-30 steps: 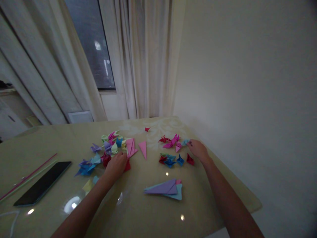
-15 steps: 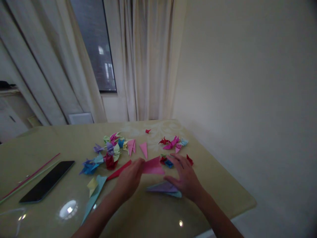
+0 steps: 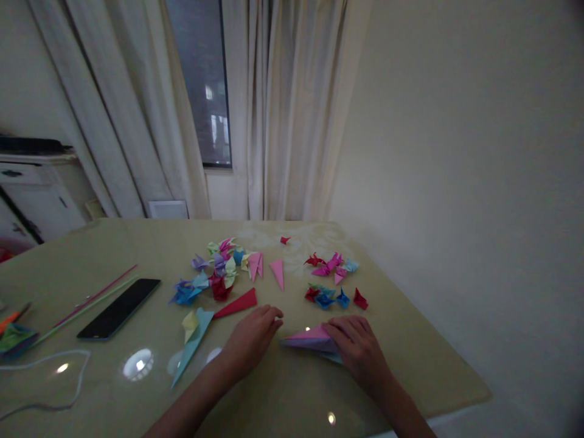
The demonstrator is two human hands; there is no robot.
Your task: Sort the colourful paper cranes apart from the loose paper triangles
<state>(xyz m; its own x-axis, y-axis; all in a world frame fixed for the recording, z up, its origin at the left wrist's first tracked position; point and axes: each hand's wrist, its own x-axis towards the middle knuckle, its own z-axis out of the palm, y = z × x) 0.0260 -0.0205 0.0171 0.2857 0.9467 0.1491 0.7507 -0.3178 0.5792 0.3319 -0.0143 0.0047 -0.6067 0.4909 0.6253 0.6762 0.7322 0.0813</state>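
My right hand [image 3: 361,348] is closed over the right end of a small stack of long folded papers [image 3: 306,342]. Pink shows on top of the stack, purple below it and light blue at the bottom. My left hand [image 3: 256,336] is just left of the stack, fingers curled together, with nothing visible in them. Beyond that hand lies a red folded paper strip [image 3: 237,303], which meets a light blue folded strip [image 3: 192,347]. A small pale yellow folded piece [image 3: 189,325] rests against the blue one.
Colourful origami pieces [image 3: 221,286] are heaped past my left hand. More pieces lie at the right, including a red one [image 3: 360,299]. A pink folded triangle [image 3: 278,273] is between them. A black phone [image 3: 119,309], thin sticks [image 3: 98,296] and a pale cord [image 3: 81,380] are at left.
The pink paper has left my left hand and now lies on the purple and blue stack under my right hand. My right hand has lowered and closed. The view has turned left.
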